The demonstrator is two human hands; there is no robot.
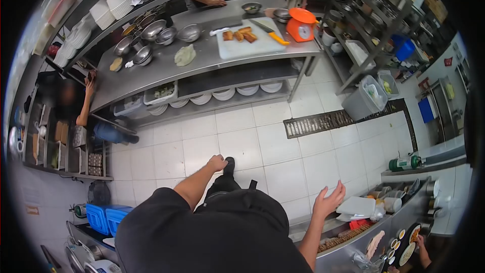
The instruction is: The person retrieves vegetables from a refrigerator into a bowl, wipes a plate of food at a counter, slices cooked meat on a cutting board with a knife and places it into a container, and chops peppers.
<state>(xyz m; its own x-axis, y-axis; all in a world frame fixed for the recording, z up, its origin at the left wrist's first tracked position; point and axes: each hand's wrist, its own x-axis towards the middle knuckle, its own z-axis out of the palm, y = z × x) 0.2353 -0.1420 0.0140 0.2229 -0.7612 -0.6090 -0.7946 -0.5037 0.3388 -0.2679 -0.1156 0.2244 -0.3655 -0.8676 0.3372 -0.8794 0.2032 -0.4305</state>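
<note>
My left hand [217, 163] hangs over the tiled floor in front of my body, its fingers curled in and nothing visible in them. To the right, my right hand [329, 199] is held out with the fingers apart, holding nothing. The nearest things to it are a pale container lid [356, 206] and the steel counter [337, 254] beside me. Across the aisle, browned bread-like pieces [240, 35] lie on a white cutting board [240, 50]. A knife with a yellow-orange handle [278, 38] rests on that board, out of my reach.
A steel table [202, 65] carries metal bowls [189, 33] and an orange scale [302, 25]. One person [83, 101] is at the left; another person's hand [217, 2] rests beyond the table. A floor drain grate [321, 124] and grey bin [365, 99] lie right.
</note>
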